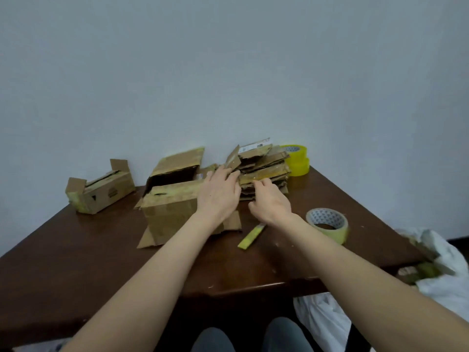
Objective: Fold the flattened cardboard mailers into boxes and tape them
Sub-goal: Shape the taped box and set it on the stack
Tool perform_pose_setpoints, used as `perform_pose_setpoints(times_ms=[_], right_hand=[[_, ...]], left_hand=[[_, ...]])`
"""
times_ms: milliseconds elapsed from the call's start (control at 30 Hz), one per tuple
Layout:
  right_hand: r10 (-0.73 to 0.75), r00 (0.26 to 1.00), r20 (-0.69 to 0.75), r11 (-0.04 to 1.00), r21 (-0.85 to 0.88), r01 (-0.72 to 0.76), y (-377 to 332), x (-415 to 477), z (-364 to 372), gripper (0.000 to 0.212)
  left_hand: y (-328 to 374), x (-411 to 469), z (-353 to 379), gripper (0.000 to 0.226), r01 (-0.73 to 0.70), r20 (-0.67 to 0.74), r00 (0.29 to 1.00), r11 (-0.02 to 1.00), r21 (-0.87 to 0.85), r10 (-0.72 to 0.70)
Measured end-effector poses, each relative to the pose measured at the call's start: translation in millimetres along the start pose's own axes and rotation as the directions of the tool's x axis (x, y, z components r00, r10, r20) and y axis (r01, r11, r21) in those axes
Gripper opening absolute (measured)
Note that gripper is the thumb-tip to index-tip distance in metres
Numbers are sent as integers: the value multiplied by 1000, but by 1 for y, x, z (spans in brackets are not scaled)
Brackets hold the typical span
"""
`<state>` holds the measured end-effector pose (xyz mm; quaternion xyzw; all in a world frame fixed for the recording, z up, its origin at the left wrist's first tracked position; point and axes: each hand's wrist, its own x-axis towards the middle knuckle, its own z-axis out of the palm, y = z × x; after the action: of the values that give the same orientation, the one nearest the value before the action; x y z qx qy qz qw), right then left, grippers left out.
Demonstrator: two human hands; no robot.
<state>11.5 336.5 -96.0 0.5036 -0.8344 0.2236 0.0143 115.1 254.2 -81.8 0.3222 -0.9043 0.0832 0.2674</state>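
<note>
Toward the back of the brown surface (101,252), near the wall, lies a stack of flattened mailers (266,171), and both hands meet at it. The left hand (219,191) lies on the stack's left end with its fingers (229,174) nearly straight and spread, holding nothing. The right hand (271,201) is at the stack's near edge, its fingers (261,184) curled in against the cardboard; I cannot tell whether they have hold of a sheet.

Left of the stack, under the left forearm, stands a box (170,199) with its flaps open and yellowish tape on its edges. A smaller box (101,193) lies well apart at the far left, its end flaps up.

Two yellow tape rolls (298,158) are stacked just behind the mailers on the right. A paler roll (327,223) lies flat near the right wrist, and a yellow cutter (251,236) lies between the forearms. A white bag (446,270) hangs off the surface's right edge.
</note>
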Motion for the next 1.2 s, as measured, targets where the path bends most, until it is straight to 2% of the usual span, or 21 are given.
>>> perform_pose_setpoints(times_ms=[67,100,200,333,433,533,600,667,733,767,800,833,867,967,1033,1100,1200], right_hand=[[95,995,-25,994,-46,-96,22,-8,-8,49],[138,990,-30,988,-65,-140,32,-12,-12,48],[263,965,-28,955,-133,-264,60,-23,-22,47],[335,941,42,914,-259,-313,83,-33,-27,37],[332,941,64,916,-262,-305,84,-29,-24,25],[339,939,57,932,-157,-327,80,-21,-16,25],[323,946,-34,946,27,-322,76,-13,-15,26],[266,956,-127,923,321,-214,66,-1,-20,30],[155,971,-183,808,589,-18,49,10,-25,32],[93,977,-189,741,669,59,39,13,-27,30],[37,983,-180,686,720,106,30,17,-28,26],[-7,987,-161,640,757,128,22,20,-27,22],[-39,989,-143,589,796,138,14,24,-25,19],[-40,992,-121,449,885,125,-7,33,-23,18],[-30,989,-144,434,889,142,-19,41,-22,12],[-79,982,-174,539,821,189,-28,48,-20,9],[-194,966,-173,680,686,259,-38,55,-15,7]], left_hand=[[31,2,9,41,-78,-2,997,994,-70,78],[46,1,16,41,-83,42,995,989,-119,88],[79,-2,34,45,-13,270,959,966,-257,85],[97,-11,49,47,20,380,919,951,-308,104],[91,-11,56,46,110,404,913,925,-363,50],[76,-8,54,42,268,412,909,841,-469,-59],[64,-4,47,39,398,411,896,717,-573,-169],[51,7,34,36,520,443,854,480,-706,-273],[38,20,15,38,576,493,798,196,-794,-347],[32,25,5,35,554,486,793,103,-826,-368],[27,28,-5,29,509,450,804,57,-859,-389],[21,30,-14,23,454,394,823,58,-889,-409],[16,30,-21,17,401,324,845,101,-910,-426],[-7,22,-34,11,261,107,930,425,-867,-352],[-21,16,-36,12,216,52,958,595,-774,-281],[-34,11,-40,16,242,15,938,623,-744,-346],[-58,12,-53,42,272,-18,875,522,-809,-484]])
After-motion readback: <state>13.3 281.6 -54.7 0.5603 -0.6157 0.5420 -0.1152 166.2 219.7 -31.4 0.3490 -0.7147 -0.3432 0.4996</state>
